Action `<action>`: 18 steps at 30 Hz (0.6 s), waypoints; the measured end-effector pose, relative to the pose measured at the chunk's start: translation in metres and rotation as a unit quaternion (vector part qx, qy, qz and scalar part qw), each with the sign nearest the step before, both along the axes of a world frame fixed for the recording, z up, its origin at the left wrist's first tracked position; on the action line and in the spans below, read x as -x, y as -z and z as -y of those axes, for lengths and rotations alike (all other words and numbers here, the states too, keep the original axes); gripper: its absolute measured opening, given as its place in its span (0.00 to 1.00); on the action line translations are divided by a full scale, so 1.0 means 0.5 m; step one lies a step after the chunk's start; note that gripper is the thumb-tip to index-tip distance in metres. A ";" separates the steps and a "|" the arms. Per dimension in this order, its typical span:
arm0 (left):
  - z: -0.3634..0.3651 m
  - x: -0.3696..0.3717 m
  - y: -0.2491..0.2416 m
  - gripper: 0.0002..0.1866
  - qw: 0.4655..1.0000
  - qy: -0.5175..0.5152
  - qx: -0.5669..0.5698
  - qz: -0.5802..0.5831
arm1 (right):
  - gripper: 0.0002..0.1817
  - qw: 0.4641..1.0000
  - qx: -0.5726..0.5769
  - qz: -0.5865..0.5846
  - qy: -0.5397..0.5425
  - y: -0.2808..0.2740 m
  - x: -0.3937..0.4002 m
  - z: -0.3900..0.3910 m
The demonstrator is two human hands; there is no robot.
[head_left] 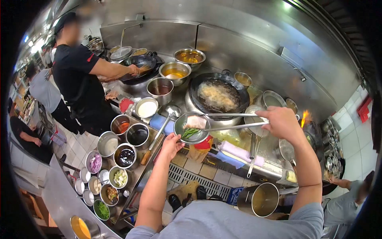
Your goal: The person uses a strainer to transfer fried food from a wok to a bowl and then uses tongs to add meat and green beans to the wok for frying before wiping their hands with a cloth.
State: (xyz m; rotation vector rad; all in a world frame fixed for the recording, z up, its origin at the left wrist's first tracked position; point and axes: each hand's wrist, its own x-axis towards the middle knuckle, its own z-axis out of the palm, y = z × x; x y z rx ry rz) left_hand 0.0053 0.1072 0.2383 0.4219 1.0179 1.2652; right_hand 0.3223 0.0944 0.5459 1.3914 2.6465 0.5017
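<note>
My left hand point(171, 146) grips the near rim of a metal bowl point(197, 138), fingers closed on its edge. Inside the bowl lie a pale pinkish piece of food point(195, 121) and some long green vegetable pieces point(190, 132). My right hand point(279, 122) is closed around the handle end of metal tongs point(232, 115). Their arms are spread, and the tips reach into the bowl beside the pale piece. Just behind the bowl, a black wok point(195, 85) holds bubbling oil with foamy, light-coloured food point(219, 96).
A ladle point(172, 111) rests left of the bowl. Several pots and tubs of sauces and cut vegetables point(119, 177) line the left counter. A co-worker point(73, 71) stirs another wok point(139, 63). Flame point(305, 118) rises at right. A tall pot point(266, 200) stands near my right side.
</note>
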 end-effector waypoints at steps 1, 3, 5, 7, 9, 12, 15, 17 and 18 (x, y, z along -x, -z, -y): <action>-0.012 -0.016 -0.004 0.00 0.999 -0.011 -0.009 0.031 | 0.22 1.000 0.010 -0.015 0.020 -0.010 -0.010 -0.015; -0.035 -0.035 -0.003 0.02 0.997 -0.025 -0.024 0.065 | 0.22 0.999 0.009 -0.041 0.034 -0.017 -0.046 -0.058; -0.049 -0.043 0.004 0.01 0.997 -0.044 -0.024 0.057 | 0.23 0.989 0.031 -0.096 0.104 -0.027 -0.056 -0.096; -0.044 -0.045 0.005 0.02 0.997 -0.062 -0.014 0.033 | 0.23 0.983 0.032 -0.105 0.144 -0.011 -0.081 -0.158; -0.010 -0.036 -0.003 0.02 0.997 -0.069 -0.002 0.017 | 0.24 0.976 0.030 -0.116 0.182 0.030 -0.108 -0.236; 0.038 -0.003 0.028 0.02 0.997 -0.074 0.026 -0.009 | 0.22 0.958 0.011 -0.094 0.271 0.133 -0.141 -0.373; 0.092 0.034 0.052 0.03 0.995 -0.086 0.055 -0.018 | 0.20 0.934 0.056 -0.060 0.347 0.236 -0.149 -0.474; 0.125 0.059 0.060 0.03 0.991 -0.107 0.083 -0.022 | 0.21 0.928 0.070 -0.062 0.360 0.278 -0.145 -0.499; 0.139 0.073 0.064 0.03 0.990 -0.108 0.086 -0.022 | 0.21 0.915 0.099 -0.081 0.383 0.296 -0.154 -0.510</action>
